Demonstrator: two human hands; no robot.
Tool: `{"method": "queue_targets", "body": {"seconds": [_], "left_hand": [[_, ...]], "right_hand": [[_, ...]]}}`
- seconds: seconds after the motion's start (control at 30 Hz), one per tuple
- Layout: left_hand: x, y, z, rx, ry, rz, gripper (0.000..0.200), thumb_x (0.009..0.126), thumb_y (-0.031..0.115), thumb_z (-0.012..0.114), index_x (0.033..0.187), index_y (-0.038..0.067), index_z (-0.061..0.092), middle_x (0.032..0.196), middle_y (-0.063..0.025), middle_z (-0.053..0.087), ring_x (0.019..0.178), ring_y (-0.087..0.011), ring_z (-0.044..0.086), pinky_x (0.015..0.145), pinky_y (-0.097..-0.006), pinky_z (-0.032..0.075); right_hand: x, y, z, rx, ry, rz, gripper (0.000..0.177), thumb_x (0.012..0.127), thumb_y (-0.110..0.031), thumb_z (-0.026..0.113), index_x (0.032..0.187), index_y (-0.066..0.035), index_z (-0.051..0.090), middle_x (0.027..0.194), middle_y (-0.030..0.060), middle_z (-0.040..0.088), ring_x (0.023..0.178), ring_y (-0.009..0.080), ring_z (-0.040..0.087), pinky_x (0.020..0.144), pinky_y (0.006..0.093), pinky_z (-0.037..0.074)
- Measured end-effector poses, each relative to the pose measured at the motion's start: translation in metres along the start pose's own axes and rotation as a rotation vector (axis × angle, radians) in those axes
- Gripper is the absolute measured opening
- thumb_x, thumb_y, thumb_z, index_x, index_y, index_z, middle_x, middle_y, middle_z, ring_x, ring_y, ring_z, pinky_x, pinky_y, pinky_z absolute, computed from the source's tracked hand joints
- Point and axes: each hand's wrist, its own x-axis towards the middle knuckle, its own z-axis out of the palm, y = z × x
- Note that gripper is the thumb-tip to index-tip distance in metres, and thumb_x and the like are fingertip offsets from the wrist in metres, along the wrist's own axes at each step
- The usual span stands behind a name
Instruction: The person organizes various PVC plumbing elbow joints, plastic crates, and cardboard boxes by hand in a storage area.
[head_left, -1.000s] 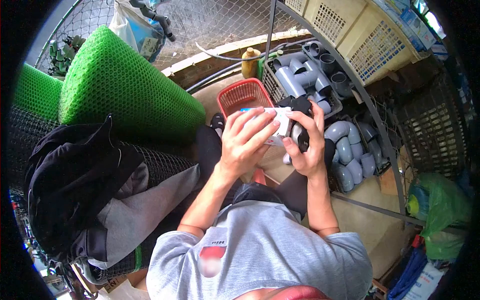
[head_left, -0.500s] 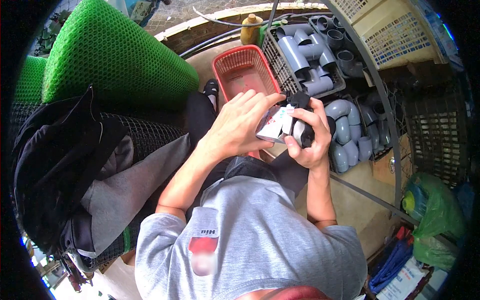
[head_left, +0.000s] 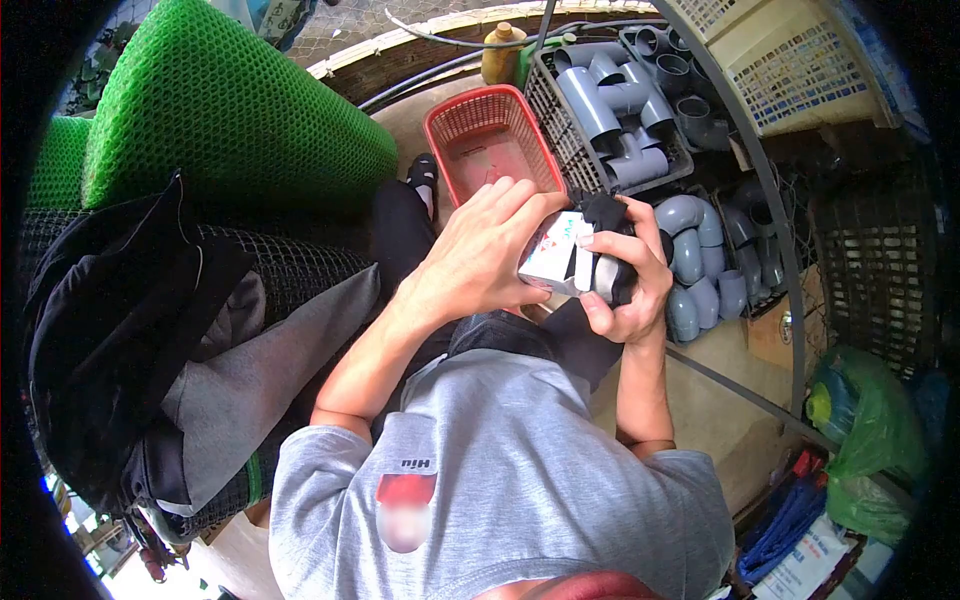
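Observation:
My left hand is closed around the left side of a small white box with red and teal print, its fingers over the far edge and its thumb at the near edge. My right hand grips a black item with a pale silvery band, pressed against the box's right side. White flaps lie between the two under my right fingers. What the black item is, I cannot make out. Both things are held up in front of my chest, over my lap.
A red plastic basket stands on the floor ahead. Crates of grey pipe fittings are to its right. A green mesh roll and a black and grey jacket are on the left. A metal bar curves along the right.
Both hands have shifted slightly to the right with the box and the black item. The box has turned a little, so more of its printed face shows.

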Motion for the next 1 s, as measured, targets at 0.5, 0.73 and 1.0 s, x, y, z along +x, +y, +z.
{"method": "queue_targets", "body": {"seconds": [0.5, 0.73, 1.0], "left_hand": [[-0.001, -0.001, 0.006, 0.004, -0.028, 0.004, 0.101, 0.046, 0.028, 0.096, 0.135, 0.001, 0.056, 0.109, -0.0138, 0.059, 0.101, -0.0353, 0.059, 0.088, -0.0449, 0.049], [0.000, 0.006, 0.001, 0.183, 0.047, -0.003, 0.085, 0.056, 0.016, 0.091, 0.132, 0.002, 0.057, 0.108, -0.0114, 0.059, 0.101, -0.0311, 0.058, 0.087, -0.0415, 0.048], [0.001, 0.004, 0.004, 0.275, 0.007, 0.004, 0.088, 0.053, 0.027, 0.093, 0.131, 0.003, 0.059, 0.113, -0.0119, 0.062, 0.103, -0.0312, 0.060, 0.089, -0.0422, 0.049]], "right_hand": [[-0.006, 0.005, -0.001, -0.033, -0.009, 0.032, 0.056, 0.064, -0.032, 0.078, 0.113, -0.006, 0.073, 0.123, 0.0255, 0.063, 0.113, 0.0384, 0.062, 0.100, 0.0459, 0.049], [0.002, -0.002, -0.001, 0.140, -0.073, 0.312, 0.066, 0.076, -0.027, 0.086, 0.136, -0.005, 0.067, 0.128, 0.0184, 0.065, 0.120, 0.0319, 0.061, 0.109, 0.0422, 0.044], [-0.004, 0.003, 0.015, 0.503, 0.000, 0.551, 0.051, 0.090, -0.024, 0.080, 0.133, -0.002, 0.066, 0.128, 0.0087, 0.066, 0.117, 0.0165, 0.059, 0.106, 0.0323, 0.043]]}}
